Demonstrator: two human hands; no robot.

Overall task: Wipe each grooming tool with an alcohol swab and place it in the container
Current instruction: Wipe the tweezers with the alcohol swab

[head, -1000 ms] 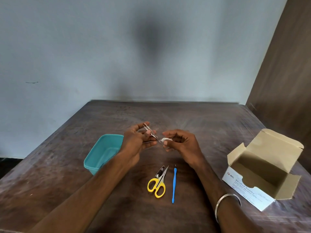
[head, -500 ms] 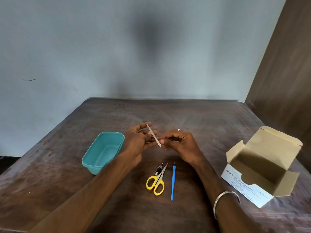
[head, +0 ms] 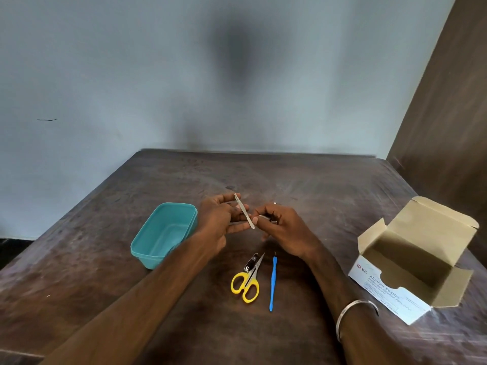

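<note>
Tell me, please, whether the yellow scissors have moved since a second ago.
No. The yellow scissors keep their place just left of the blue tool; only the view shifted slightly.

Teal container (head: 147, 241), yellow-handled scissors (head: 246, 281), blue stick tool (head: 272, 285), white-and-tan swab box (head: 390, 293).

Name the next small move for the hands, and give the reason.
Probably draw the swab along the slim metal tool toward its near tip. The left hand holds that tool above the table, the right hand pinches at its lower end, and the teal container looks empty, so wiping seems unfinished.
</note>
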